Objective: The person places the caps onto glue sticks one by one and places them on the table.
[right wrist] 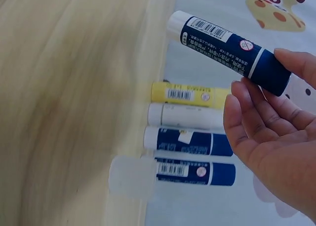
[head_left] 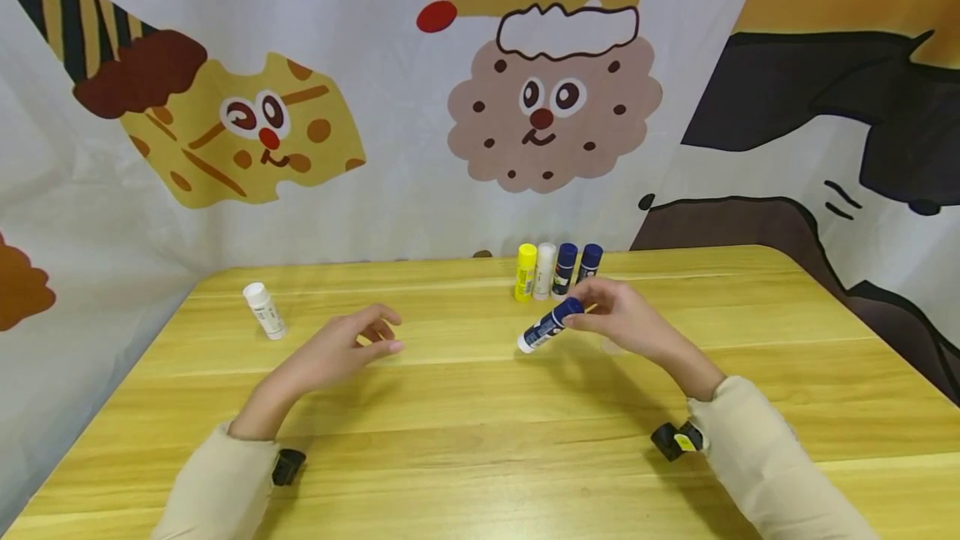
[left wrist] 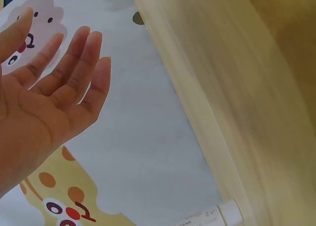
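Observation:
My right hand pinches a dark blue glue stick by its capped end, between thumb and fingers. The stick is tilted, its white base pointing down and to the left in the head view. In the right wrist view its barcode label faces the camera. Behind it stand a yellow glue stick, a white one and two more blue ones, one beside the other, upright in a row. My left hand hovers over the table with relaxed fingers, holding nothing. Left of it stands another white glue stick.
A small translucent round piece stands on the table in front of the row, partly behind my right hand in the head view. The wooden table ends at a hanging cloth printed with cartoon figures.

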A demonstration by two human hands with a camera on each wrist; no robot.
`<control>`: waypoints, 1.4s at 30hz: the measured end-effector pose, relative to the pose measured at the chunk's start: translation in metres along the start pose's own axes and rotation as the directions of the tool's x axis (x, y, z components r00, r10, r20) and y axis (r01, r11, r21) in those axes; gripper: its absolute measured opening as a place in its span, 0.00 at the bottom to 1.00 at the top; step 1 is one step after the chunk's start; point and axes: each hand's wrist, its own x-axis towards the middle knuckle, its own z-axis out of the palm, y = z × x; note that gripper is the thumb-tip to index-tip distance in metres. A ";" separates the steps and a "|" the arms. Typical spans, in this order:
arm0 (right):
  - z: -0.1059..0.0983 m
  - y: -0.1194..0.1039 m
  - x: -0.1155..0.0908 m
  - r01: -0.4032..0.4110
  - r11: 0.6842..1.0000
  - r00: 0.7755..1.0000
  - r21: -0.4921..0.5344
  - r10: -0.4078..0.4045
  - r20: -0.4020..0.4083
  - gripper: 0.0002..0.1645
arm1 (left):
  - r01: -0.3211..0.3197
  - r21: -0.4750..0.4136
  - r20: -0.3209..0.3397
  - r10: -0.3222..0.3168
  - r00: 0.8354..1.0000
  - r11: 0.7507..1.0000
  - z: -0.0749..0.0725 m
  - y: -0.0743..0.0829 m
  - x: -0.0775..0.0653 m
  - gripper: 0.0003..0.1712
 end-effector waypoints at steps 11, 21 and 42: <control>-0.015 0.011 0.001 -0.053 0.995 0.997 -0.082 0.049 -0.052 0.16 | 0.019 0.037 -0.025 -0.019 1.000 0.999 -0.007 -0.011 -0.009 0.20; -0.024 0.015 0.004 -0.080 0.992 0.994 -0.096 0.071 -0.088 0.14 | 0.037 0.027 -0.024 -0.037 0.999 0.999 -0.014 -0.013 -0.015 0.22; -0.042 0.026 0.008 -0.153 0.975 0.978 -0.164 0.126 -0.164 0.15 | 0.079 0.037 -0.061 -0.077 0.995 0.996 -0.026 -0.033 -0.029 0.21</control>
